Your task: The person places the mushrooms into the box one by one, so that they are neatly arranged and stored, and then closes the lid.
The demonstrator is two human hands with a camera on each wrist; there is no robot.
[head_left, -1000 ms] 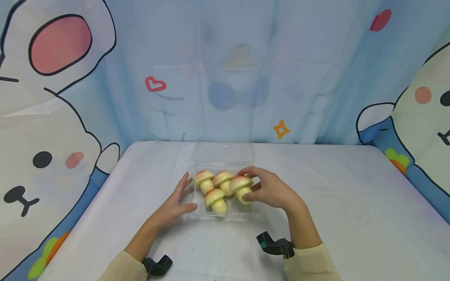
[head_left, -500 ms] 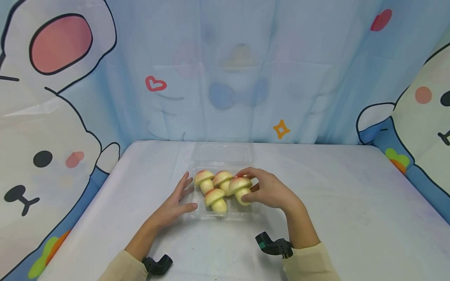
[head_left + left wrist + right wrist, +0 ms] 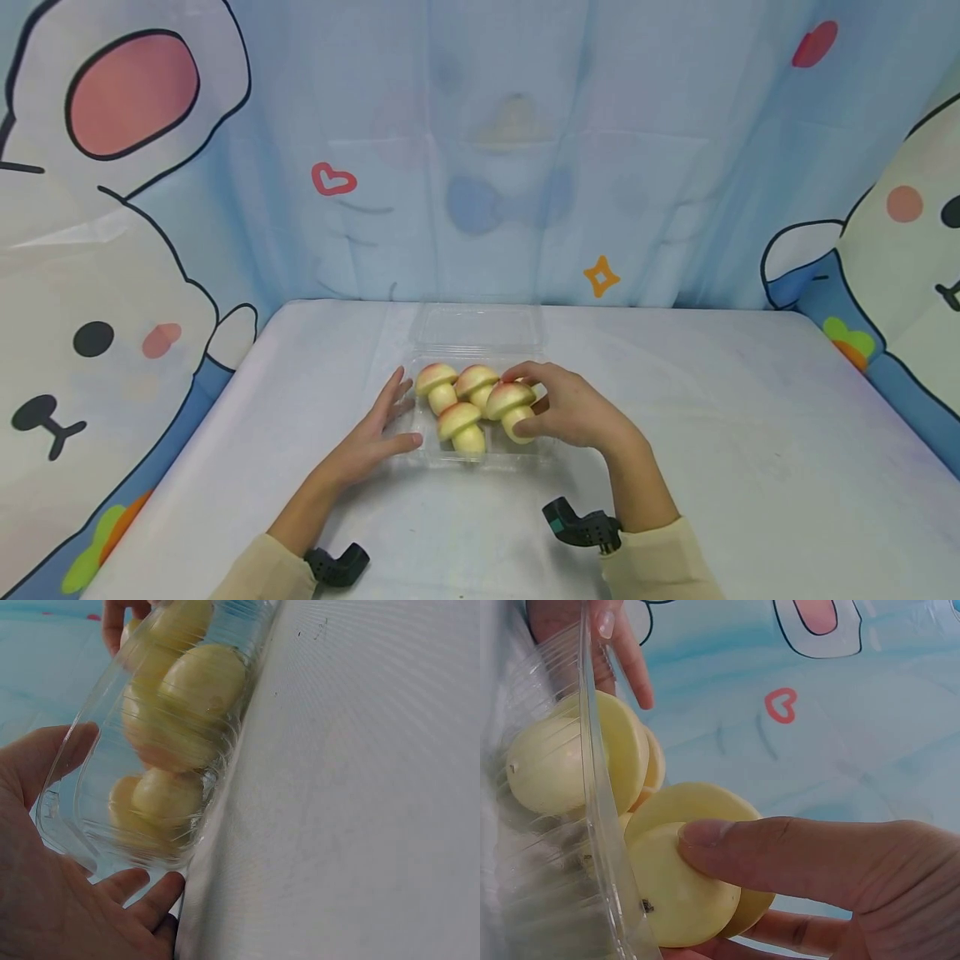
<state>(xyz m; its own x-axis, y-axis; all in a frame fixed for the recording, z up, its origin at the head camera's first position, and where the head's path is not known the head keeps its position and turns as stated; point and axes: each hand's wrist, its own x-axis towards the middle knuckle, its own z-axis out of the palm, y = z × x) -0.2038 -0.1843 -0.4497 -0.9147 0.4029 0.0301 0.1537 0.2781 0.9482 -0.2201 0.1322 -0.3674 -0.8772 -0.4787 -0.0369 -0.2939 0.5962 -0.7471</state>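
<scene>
A clear plastic clamshell box [image 3: 513, 457] lies on the table in the head view, its lid [image 3: 480, 325] folded back. In it are toy mushrooms, with yellow stems and pinkish-yellow caps: one at the back left [image 3: 437, 385], one at the back middle [image 3: 477, 383], one at the front [image 3: 461, 427]. My right hand [image 3: 577, 408] pinches another mushroom [image 3: 510, 402] at the box's right side, thumb on its stem in the right wrist view. My left hand [image 3: 366, 446] is spread along the box's left side, fingers fairly straight, holding nothing; exact contact is hard to tell.
A white cloth [image 3: 750, 433] covers the table. Behind it hangs a blue curtain [image 3: 652, 167] with cartoon figures. Black wrist cameras are on the left wrist [image 3: 337, 567] and right wrist [image 3: 585, 525].
My right hand has moved slightly left and toward the front with its mushroom, which now sits lower, nearer the others. The left hand stays in place.
</scene>
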